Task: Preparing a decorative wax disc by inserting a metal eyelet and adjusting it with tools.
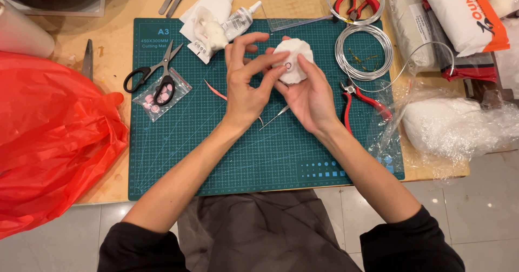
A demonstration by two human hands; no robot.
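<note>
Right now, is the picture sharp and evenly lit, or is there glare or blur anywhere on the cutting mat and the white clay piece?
Head view: sharp throughout, lit evenly from above; hands cast only soft shadows on the mat; white clay piece looks bright, its surface detail partly washed out; plastic wrap at right shows glare; edges bend slightly.

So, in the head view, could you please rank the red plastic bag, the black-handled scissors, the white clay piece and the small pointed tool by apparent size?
1. Red plastic bag, by far the largest.
2. Black-handled scissors.
3. White clay piece, held up nearer the camera, so this rank is unsure.
4. Small pointed tool, thinnest, partly hidden.
</note>
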